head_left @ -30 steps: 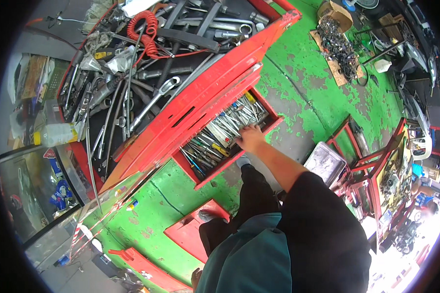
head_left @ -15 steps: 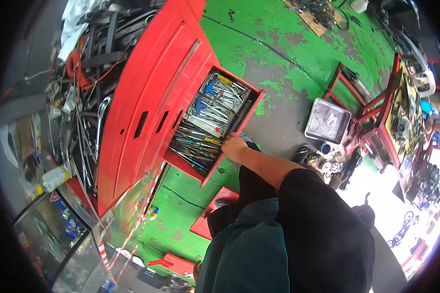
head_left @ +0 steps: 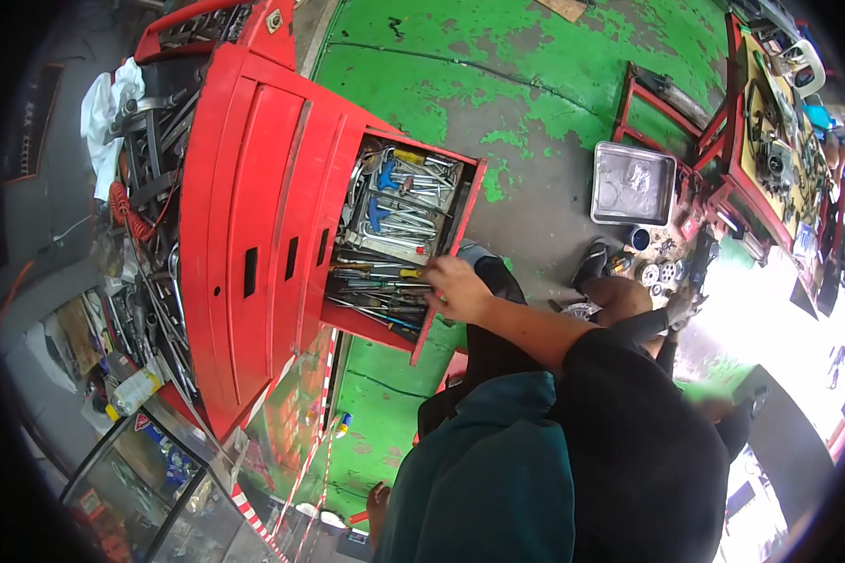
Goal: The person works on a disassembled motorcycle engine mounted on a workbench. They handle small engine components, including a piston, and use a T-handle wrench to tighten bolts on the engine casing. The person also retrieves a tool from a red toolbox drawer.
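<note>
My right hand (head_left: 457, 289) is over the front edge of a pulled-out red drawer (head_left: 472, 202), its fingers apart and bent over the tools. Nothing shows in its grasp. Beside the fingertips lies a yellow-handled screwdriver (head_left: 410, 273) among several other screwdrivers and thin tools. In the far part of the drawer are blue T-handled wrenches (head_left: 377, 214) and metal rods in a tray. The drawer belongs to a red tool cabinet (head_left: 277, 188). My left hand (head_left: 378, 499) hangs low beside my body, mostly hidden; its grip cannot be made out.
Loose tools and a red coiled hose (head_left: 127, 211) cover the cabinet top. On the right, a metal pan (head_left: 634, 183) stands near a red-framed workbench (head_left: 742, 178). Another person's gloved hand (head_left: 683, 308) is near parts on the floor. Striped tape (head_left: 252, 511) hangs at lower left.
My right hand has gone from gripping the drawer's front edge to hovering over it with fingers apart. The view has shifted, bringing a crouching person into sight on the right.
</note>
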Demonstrator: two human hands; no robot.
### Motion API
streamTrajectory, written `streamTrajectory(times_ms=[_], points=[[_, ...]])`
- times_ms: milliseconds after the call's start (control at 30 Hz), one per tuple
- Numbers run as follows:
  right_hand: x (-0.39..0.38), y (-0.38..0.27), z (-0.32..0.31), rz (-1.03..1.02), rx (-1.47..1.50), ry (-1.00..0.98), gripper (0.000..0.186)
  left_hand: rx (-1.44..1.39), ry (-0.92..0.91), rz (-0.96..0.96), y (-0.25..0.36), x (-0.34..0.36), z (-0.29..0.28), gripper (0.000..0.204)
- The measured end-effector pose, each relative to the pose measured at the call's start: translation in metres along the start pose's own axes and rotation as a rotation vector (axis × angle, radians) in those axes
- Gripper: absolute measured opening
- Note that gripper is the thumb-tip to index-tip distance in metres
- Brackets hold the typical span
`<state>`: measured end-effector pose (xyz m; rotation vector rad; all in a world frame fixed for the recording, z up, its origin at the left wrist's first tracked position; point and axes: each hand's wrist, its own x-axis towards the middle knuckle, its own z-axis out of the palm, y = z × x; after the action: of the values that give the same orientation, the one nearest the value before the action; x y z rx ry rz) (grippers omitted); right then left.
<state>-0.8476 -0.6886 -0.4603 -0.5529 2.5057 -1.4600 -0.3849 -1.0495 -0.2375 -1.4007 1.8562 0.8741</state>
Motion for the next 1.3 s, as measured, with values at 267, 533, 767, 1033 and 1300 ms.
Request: streamTrajectory(times_ms=[267, 533, 767, 1033, 1300], points=[[-0.015, 0.037, 0.078, 1.029, 0.688, 0.101, 0.055, -0.016, -0.051, 0.087, -0.001, 0.019, -0.037, 0.045], [0.031, -0.009, 0.054, 1.119, 1.011, -0.058, 0.036, -0.358, -0.003, -0.237, 0.053, 0.012, -0.011, 0.056], [0.087, 0.015, 0.086, 1.149, 0.679, -0.554, 0.051, -0.146, 0.136, 0.061, 0.138, 0.029, 0.026, 0.051], [0.14, -0.022, 0.018, 0.784, 0.635, -0.685, 0.054, -0.461, -0.168, 0.772, 0.396, -0.039, -0.053, 0.04], [0.264, -0.241, -0.138, 0.097, 0.702, -0.721, 0.025, -0.604, -0.144, 1.186, 0.45, -0.028, -0.154, 0.038]])
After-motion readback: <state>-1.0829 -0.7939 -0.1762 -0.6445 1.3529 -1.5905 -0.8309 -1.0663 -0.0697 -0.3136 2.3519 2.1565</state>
